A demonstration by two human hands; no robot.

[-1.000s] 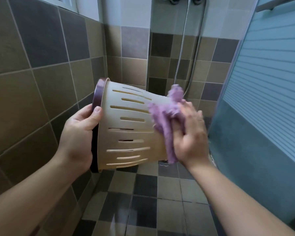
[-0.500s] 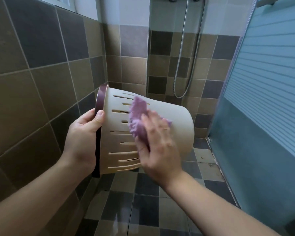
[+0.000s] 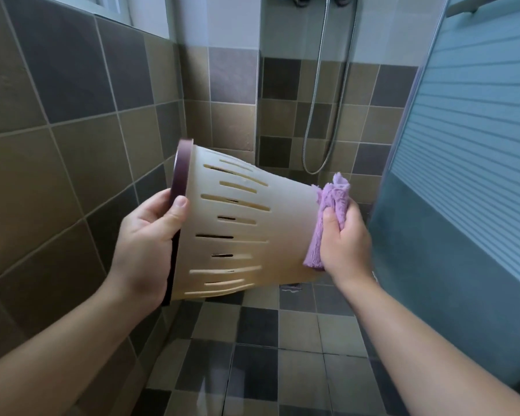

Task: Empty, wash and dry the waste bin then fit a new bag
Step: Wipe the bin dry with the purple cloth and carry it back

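Checkered tile floor (image 3: 297, 334) below, shower hose (image 3: 318, 121) on the wall behind the bin (image 3: 252, 232). My left hand (image 3: 146, 244) grips its dark rim, bin sideways in mid-air. My right hand (image 3: 344, 241) clutches the purple cloth (image 3: 327, 211) against its base.

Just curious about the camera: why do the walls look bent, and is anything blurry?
Head view: wide-angle lens bows the tile lines at the edges; soft daylight, no harsh glare; waste bin, cloth, left hand and right hand look reasonably sharp.
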